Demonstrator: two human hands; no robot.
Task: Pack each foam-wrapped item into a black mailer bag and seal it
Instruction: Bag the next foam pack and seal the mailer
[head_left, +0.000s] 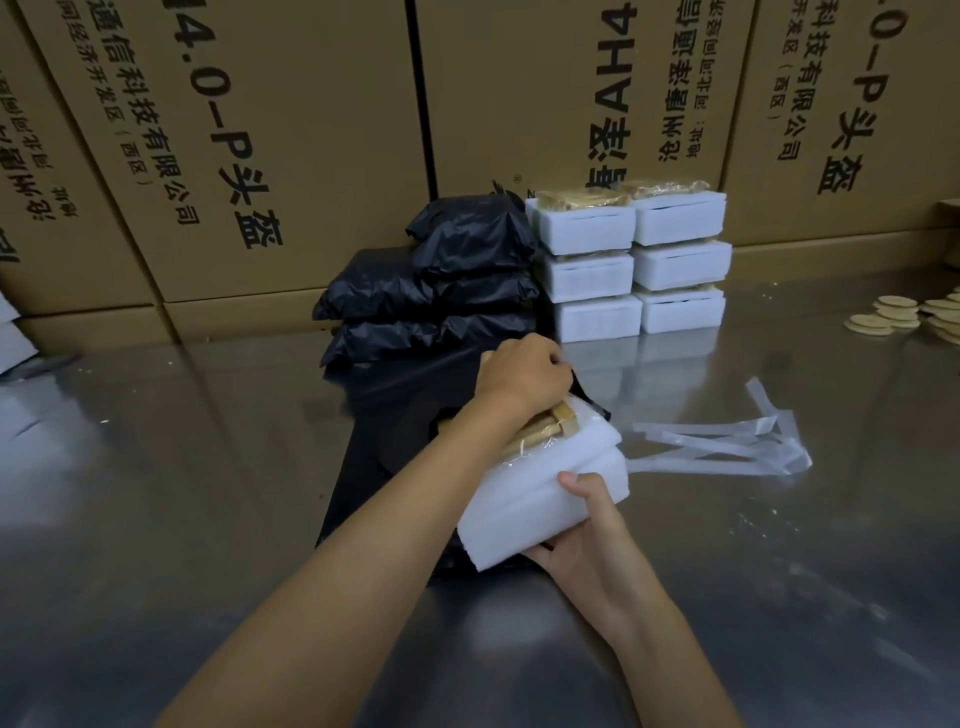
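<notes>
A white foam-wrapped item (524, 499) with tan contents showing at its top lies on a flat black mailer bag (384, 457) in the middle of the steel table. My right hand (582, 535) grips the foam's near right corner, thumb on top. My left hand (524, 371) reaches over the foam and pinches the black bag's far edge. Behind, sealed black bags (441, 291) are piled up. Beside them stands a stack of foam-wrapped items (634, 260).
Large cardboard cartons (291, 145) wall off the back of the table. Peeled clear strips (737, 441) lie to the right of the foam. Pale round discs (904, 317) sit at the far right. White foam sheets (13, 338) show at the left edge.
</notes>
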